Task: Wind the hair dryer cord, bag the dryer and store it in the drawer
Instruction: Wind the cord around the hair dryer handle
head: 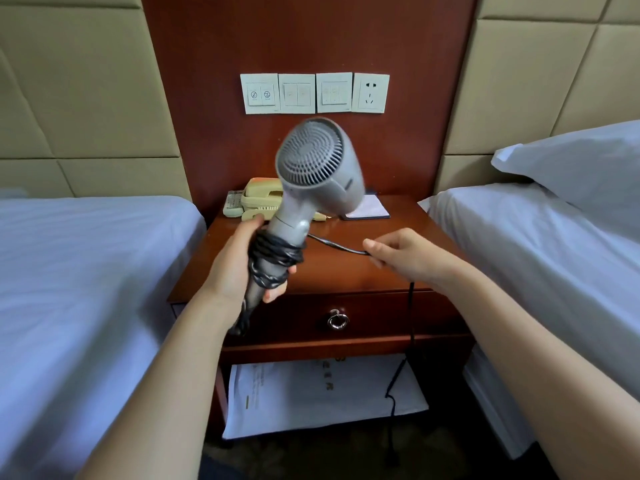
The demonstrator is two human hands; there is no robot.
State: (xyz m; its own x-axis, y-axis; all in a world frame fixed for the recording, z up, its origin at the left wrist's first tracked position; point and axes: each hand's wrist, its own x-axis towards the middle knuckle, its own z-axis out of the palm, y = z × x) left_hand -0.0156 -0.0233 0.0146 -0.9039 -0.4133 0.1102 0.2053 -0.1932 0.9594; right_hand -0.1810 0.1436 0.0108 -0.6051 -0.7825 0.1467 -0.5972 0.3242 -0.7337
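Two bare forearms, long and slender, with bare left hand [239, 268] and right hand [405, 252].

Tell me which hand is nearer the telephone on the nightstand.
Left. The left hand, gripping the hair dryer by its handle, is just in front of the telephone. The right hand, pinching the cord, is farther off, over the right side of the nightstand.

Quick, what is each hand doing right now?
Left hand: gripping the hair dryer by its handle.
Right hand: pinching the loose cord.
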